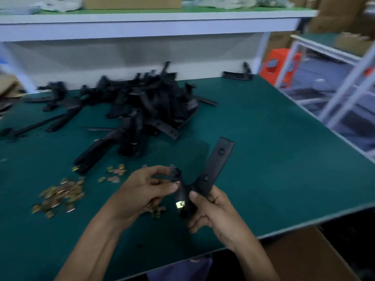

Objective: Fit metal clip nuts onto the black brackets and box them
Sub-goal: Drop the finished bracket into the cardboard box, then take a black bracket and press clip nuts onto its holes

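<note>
The right hand grips a black forked plastic bracket; the left hand pinches its prong. A brass clip nut sits on it.

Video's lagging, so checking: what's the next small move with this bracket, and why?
Probably push a loose clip onto the bracket end the left hand pinches: it looks bare, while the end by the right hand carries a fitted clip.

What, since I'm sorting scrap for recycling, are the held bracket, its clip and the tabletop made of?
The bracket: matte black, no glint; plastic or coated metal, unclear. The clip: shiny yellow-gold glint, probably plated metal. The tabletop: flat dull green, likely a rubber or vinyl mat.
</note>
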Demonstrator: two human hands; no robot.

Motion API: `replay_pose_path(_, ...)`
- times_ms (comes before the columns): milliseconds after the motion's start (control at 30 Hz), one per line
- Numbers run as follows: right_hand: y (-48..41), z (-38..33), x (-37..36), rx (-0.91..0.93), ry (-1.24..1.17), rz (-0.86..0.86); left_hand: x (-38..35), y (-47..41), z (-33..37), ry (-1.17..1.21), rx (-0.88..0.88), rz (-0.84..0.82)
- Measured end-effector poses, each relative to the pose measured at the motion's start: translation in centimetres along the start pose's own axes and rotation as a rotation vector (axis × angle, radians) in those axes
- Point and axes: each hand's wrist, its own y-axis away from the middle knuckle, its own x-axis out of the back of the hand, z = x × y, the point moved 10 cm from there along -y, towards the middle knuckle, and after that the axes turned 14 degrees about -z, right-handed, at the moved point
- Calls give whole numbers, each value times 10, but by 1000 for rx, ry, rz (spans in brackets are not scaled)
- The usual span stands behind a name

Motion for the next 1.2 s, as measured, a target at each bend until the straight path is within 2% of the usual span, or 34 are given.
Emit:
replay_pose_path(67,27,3,6,26,-81,45,-17,-8,-11,-48,21,-20)
replay_pose_path(167,81,12,27,112,-266,134,-57,-24,-21,-305,42,-161)
replay_pose_path(233,130,10,61,218,-378,311,-80,-32,-24,-467,11,-240)
replay_pose_path(300,194,7,107,370,-573,596,-87,-42,-32,-469,-4,-253)
replay_pose_path(367,250,5,143,545,-776,798,-85,-53,-42,-443,14,-252)
replay_pose_path(400,269,7,157,582,-814,883,-83,-55,-44,-448,18,-249)
replay_pose_path(467,284,16,174,535,-760,1004,-80,-53,-38,-454,-20,-217)
replay_pose_path(533,267,21,180,444,-621,1002,-77,-42,-23,-450,-71,-164)
replay_pose_path(633,202,4,168,410,-389,832,-58,-22,-15,-433,-98,-64)
replay_pose_path(900,-25,-76,92,87,752,392,18,15,-28,-580,-3,189)
replay_pose_path(1033,-140,-87,57,52,1232,221,31,25,-33,-616,40,219)
replay_pose_path(1100,-184,-75,46,-28,1421,182,31,27,-32,-606,35,224)
replay_pose_path(1200,-218,-66,41,-111,1619,267,32,29,-27,-587,14,211)
